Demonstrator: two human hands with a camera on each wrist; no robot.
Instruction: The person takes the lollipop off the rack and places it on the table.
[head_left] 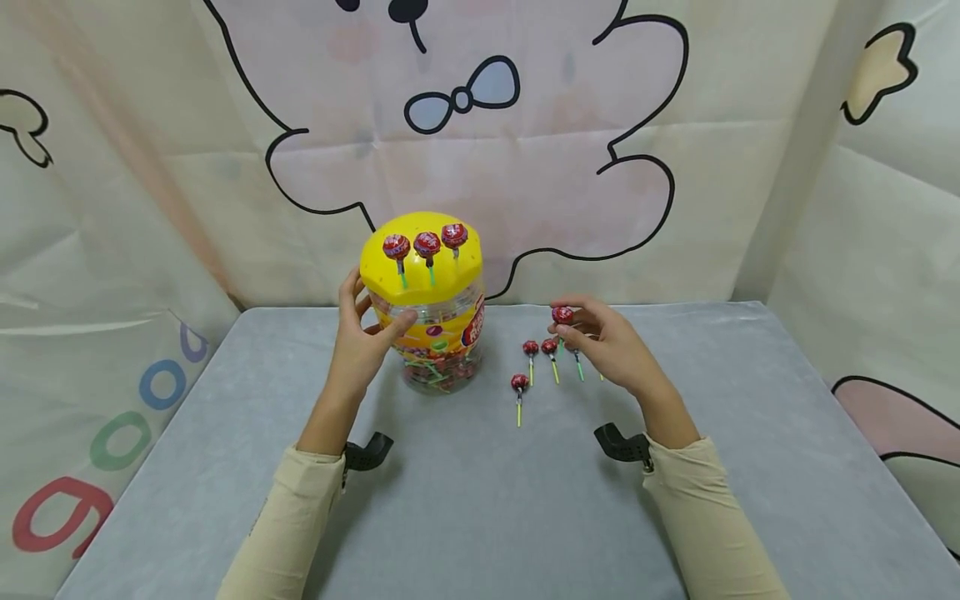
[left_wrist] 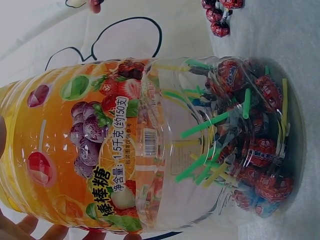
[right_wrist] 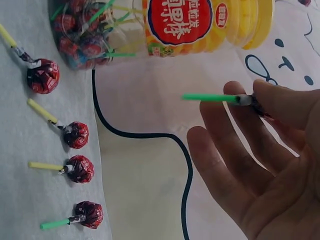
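A clear plastic candy jar (head_left: 431, 337) with a yellow lid (head_left: 416, 225) and a fruit-printed label stands on the grey table. My left hand (head_left: 358, 346) grips its upper side, the thumb across the front below the lid. Wrapped lollipops (left_wrist: 260, 152) with green and yellow sticks lie in the bottom of the jar. On the lid are three red-wrapped lollipops (head_left: 427, 244). My right hand (head_left: 611, 346), to the right of the jar, pinches a lollipop (head_left: 562, 315) by its red head between thumb and fingers; its green stick (right_wrist: 207, 97) points away from the palm.
Several red lollipops lie on the table (head_left: 480, 500) beneath and left of my right hand, the nearest lollipop (head_left: 520, 382) in front of the others. One is partly hidden by that hand. A printed cloth backdrop (head_left: 555, 192) rises behind the table's far edge.
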